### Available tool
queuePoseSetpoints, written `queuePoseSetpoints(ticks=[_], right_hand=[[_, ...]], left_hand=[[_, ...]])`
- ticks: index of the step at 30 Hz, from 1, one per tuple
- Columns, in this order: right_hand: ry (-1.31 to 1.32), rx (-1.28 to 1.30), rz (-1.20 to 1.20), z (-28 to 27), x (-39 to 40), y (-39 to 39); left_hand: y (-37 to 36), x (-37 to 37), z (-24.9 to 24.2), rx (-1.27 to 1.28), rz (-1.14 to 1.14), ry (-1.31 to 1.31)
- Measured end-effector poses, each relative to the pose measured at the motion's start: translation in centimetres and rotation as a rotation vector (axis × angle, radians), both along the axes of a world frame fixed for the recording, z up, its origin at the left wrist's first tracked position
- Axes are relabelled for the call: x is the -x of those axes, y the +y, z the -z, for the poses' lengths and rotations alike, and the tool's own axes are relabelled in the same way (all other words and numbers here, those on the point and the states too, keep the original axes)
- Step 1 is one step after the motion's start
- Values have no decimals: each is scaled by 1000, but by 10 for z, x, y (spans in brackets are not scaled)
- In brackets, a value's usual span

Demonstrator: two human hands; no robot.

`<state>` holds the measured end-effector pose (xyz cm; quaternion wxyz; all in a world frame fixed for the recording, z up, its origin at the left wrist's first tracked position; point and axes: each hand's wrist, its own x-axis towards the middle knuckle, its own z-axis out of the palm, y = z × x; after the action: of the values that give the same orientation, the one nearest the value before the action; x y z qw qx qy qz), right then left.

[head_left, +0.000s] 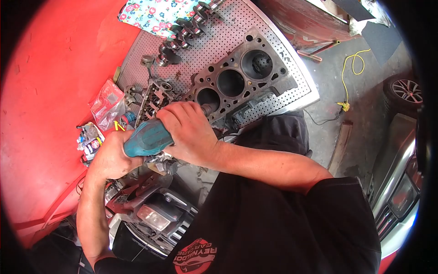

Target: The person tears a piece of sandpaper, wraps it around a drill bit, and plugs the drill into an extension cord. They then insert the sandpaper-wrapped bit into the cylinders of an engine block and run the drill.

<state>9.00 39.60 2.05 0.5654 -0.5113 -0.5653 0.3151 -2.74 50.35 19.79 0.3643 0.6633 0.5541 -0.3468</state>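
A teal corded-style power tool point(148, 138) is held between both hands; its exact kind is not clear. My left hand point(114, 156) wraps round the rear end. My right hand point(188, 132) closes over the front part from above and hides it. The front end points at the near end of an engine block point(238, 101), close to the nearest of three visible cylinder bores; whether it touches the metal is hidden. Beside the right hand, greasy engine parts point(157, 98) lie left of the block.
The block rests on a perforated metal tabletop point(292, 68). A crankshaft point(185, 33) and a floral cloth point(150, 18) lie behind it. A piston with its rod point(147, 61), a plastic bag point(108, 100) and bottles point(91, 139) are at left. A yellow cord point(346, 82) crosses the floor.
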Motion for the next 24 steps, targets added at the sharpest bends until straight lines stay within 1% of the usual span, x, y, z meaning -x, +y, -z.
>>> queuePoseSetpoints(ticks=[5, 8, 14, 17, 24], right_hand=[[15, 23, -23, 0, 1, 3], [31, 19, -9, 3, 5, 5], [73, 28, 2, 6, 10, 9], [86, 44, -28, 5, 10, 8], [87, 60, -48, 7, 8, 9]], left_hand=[[4, 0, 1, 6, -22, 7], [7, 3, 3, -2, 8, 14], [8, 8, 7, -32, -23, -15], [7, -2, 4, -34, -53, 18], [4, 8, 10, -70, -46, -6]])
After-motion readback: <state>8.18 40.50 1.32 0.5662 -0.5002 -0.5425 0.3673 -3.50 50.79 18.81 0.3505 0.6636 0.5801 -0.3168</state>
